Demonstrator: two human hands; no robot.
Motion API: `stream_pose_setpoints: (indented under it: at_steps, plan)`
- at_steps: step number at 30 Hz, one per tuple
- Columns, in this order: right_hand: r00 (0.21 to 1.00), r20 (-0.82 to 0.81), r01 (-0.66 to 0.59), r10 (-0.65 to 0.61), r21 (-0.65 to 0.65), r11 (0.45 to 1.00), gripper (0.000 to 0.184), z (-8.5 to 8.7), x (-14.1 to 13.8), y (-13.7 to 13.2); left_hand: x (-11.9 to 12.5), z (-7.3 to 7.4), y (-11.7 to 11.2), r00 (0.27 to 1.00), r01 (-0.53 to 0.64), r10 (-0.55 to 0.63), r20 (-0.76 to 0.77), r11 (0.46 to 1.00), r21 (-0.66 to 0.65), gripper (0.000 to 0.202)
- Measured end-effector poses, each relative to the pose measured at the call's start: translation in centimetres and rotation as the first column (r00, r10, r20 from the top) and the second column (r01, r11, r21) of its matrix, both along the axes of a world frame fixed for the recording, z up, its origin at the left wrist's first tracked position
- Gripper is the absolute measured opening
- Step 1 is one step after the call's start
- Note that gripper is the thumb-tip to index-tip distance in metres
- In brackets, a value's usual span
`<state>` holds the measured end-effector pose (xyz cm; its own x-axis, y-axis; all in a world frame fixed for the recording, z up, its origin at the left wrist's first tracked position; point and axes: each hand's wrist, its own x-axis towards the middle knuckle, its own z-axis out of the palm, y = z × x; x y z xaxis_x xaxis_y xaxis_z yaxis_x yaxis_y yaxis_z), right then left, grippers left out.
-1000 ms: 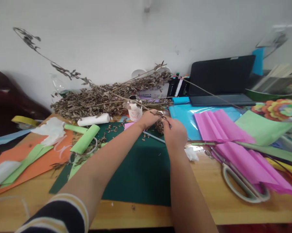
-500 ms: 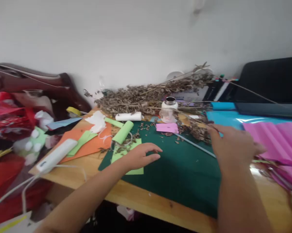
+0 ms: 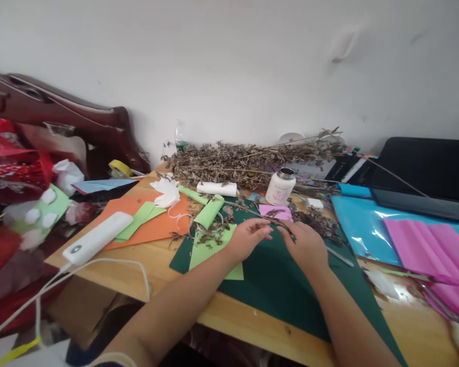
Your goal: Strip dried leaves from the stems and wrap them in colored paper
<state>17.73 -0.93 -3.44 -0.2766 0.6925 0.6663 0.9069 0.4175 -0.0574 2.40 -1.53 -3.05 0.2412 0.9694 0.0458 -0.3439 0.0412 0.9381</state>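
Observation:
A thin dried plant stem (image 3: pixel 248 209) with a few withered leaves slants over the green cutting mat (image 3: pixel 275 285). My right hand (image 3: pixel 305 244) pinches it near its right end, between thumb and fingers. Just below the stem, my left hand (image 3: pixel 250 237) is half curled with thumb and fingers apart, and nothing shows in its grasp. Past the fingers lies a pink paper piece (image 3: pixel 271 211). A white open-mouthed bottle (image 3: pixel 280 187) stands behind it. Light green paper (image 3: pixel 198 260) and a rolled green paper tube (image 3: pixel 210 211) lie left of my left hand.
Dried branches (image 3: pixel 229 160) are heaped along the wall. Orange paper (image 3: pixel 145 242) and a white power bank (image 3: pixel 97 238) with a cable lie at left. A blue plastic package (image 3: pixel 361 229) and folded pink paper (image 3: pixel 420 247) lie at right.
My right hand has come left from the right side of the mat and now holds the stem in front of the bottle. My left hand has come close beside it. The view has shifted.

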Motion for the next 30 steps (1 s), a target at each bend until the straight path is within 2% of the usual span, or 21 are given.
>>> stream_pose_setpoints:
  at_steps: [2,4,9,11,15,21,24,28,30]
  plan:
    - [0.995,-0.001,-0.099,0.099,0.006,0.995,0.029,0.2,-0.7,-0.2,0.2,-0.6,-0.8,0.999,-0.002,0.001,0.042,1.000,0.025,0.036]
    - [0.989,-0.025,-0.146,0.146,0.002,0.989,0.027,0.4,-1.4,-0.4,0.3,-1.0,-1.2,0.999,-0.030,0.028,0.042,0.998,0.063,0.034]
    - [0.987,-0.128,-0.087,0.092,0.049,0.995,0.020,0.6,-2.1,-0.8,-0.1,-1.3,-0.9,0.970,-0.139,0.170,-0.175,0.975,0.174,0.022]
    - [0.985,-0.156,-0.066,0.074,0.061,0.996,0.019,0.4,-2.0,-0.8,-0.2,-1.2,-0.5,0.956,-0.190,0.218,-0.198,0.970,0.151,0.021]
    - [0.979,-0.169,-0.110,0.115,0.041,0.993,0.019,0.2,-1.4,-0.7,-0.5,-0.9,-0.2,0.961,-0.249,0.257,-0.100,0.965,0.086,0.016]
    - [0.961,-0.173,-0.229,0.215,-0.064,0.971,0.022,0.3,-0.4,-0.5,-0.9,-0.7,-0.1,0.969,-0.201,0.217,-0.123,0.972,0.125,0.017]
    - [0.963,-0.166,-0.234,0.213,-0.119,0.965,0.023,0.3,-0.2,-0.6,-1.0,-0.8,-0.1,0.971,-0.179,0.193,-0.142,0.978,0.106,0.022]
    - [0.965,-0.173,-0.210,0.198,-0.058,0.976,0.040,0.5,-0.3,-1.0,-0.7,-1.2,-0.3,0.990,-0.108,0.110,-0.088,0.994,0.030,0.040]
    - [0.960,-0.129,-0.253,0.247,-0.032,0.967,0.037,0.5,-0.6,-1.1,-0.5,-1.3,-0.5,0.990,-0.058,0.063,-0.130,0.998,0.037,0.045]
